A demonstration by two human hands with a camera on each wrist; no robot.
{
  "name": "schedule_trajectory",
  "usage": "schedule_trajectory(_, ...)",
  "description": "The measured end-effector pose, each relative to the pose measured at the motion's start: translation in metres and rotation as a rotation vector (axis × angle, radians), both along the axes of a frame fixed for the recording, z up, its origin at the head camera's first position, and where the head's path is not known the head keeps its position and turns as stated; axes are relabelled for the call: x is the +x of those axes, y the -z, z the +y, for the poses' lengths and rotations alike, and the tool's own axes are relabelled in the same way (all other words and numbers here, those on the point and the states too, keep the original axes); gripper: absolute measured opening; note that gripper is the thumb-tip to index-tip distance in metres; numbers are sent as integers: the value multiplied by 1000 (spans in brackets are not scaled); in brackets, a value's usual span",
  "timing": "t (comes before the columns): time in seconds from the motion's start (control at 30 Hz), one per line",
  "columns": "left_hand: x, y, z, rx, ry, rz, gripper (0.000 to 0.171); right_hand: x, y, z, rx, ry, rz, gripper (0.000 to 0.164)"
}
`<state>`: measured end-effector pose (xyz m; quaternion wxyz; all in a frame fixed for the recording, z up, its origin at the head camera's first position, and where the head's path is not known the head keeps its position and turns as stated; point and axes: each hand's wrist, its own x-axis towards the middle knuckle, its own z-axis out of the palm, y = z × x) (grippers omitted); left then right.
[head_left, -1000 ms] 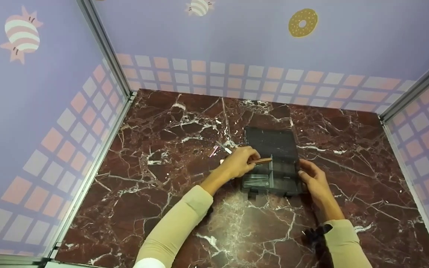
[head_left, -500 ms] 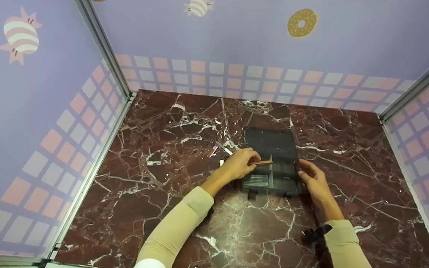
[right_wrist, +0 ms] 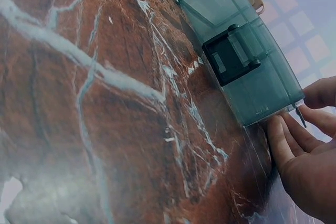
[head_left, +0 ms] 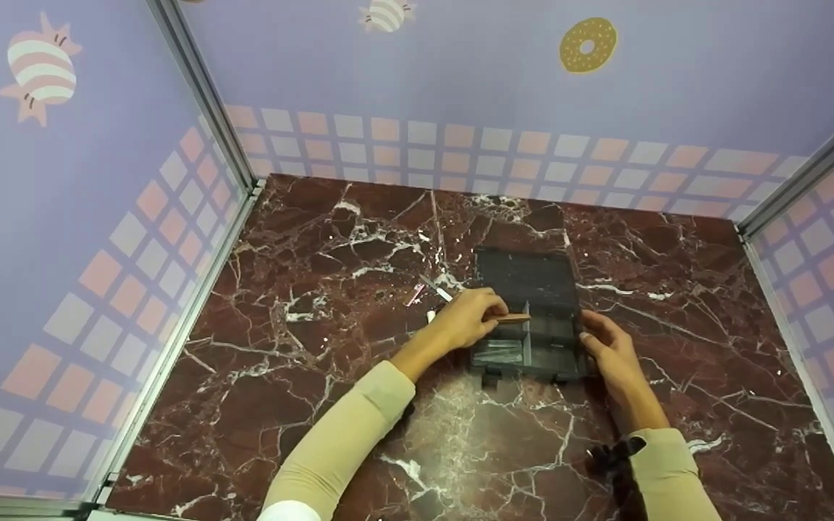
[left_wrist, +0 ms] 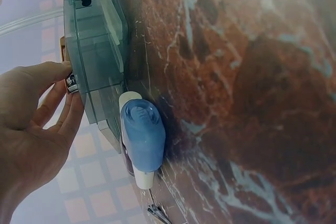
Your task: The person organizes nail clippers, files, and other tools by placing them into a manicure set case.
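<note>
My left hand point(head_left: 464, 318) pinches a flat, elongated brown thing point(head_left: 512, 318) with a shiny metal end, its exact kind unclear. It hovers at the compartments of a dark translucent compartment box point(head_left: 554, 340), beside a thin divider. In the left wrist view, the left fingertips hold it at the rim of the box point(left_wrist: 97, 51). My right hand point(head_left: 611, 347) grips the box's right side; the right wrist view has the thumb near the top edge and the fingers at the corner of the box point(right_wrist: 268, 85). My left hand hides part of the box's left side.
A blue and white object point(left_wrist: 143, 135) lies beside the box in the left wrist view, with a nail clipper point(left_wrist: 157, 213) farther off. In the head view, a small pink item point(head_left: 415, 293) and a slim white-and-grey item point(head_left: 437, 288) lie left of the box. Patterned walls enclose the marbled table point(head_left: 344, 289).
The brown thing in my left hand has tilted slightly, its far end lowering a little to lie more level. The right hand and the box have stayed in place.
</note>
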<state>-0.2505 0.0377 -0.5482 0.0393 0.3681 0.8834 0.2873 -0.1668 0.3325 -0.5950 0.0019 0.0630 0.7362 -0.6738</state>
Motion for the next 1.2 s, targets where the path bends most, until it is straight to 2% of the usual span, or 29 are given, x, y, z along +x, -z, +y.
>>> schedule_trajectory(0.4, 0, 2, -1, 21, -3, -3, 20, 0, 1, 0, -6, -1, 0, 48)
schedule_trajectory(0.7, -3, -1, -6, 61, -25, -32, 29, 1, -1, 0, -5, 1, -22, 48)
schedule_trajectory(0.9, -3, -4, -17, 67, -53, -48, 32, 0, -1, 1, -10, -5, -21, 48)
schedule_trajectory(1.2, -7, 0, -43, 94, -118, -65, 33, 0, 0, 0, -23, 6, -22, 48)
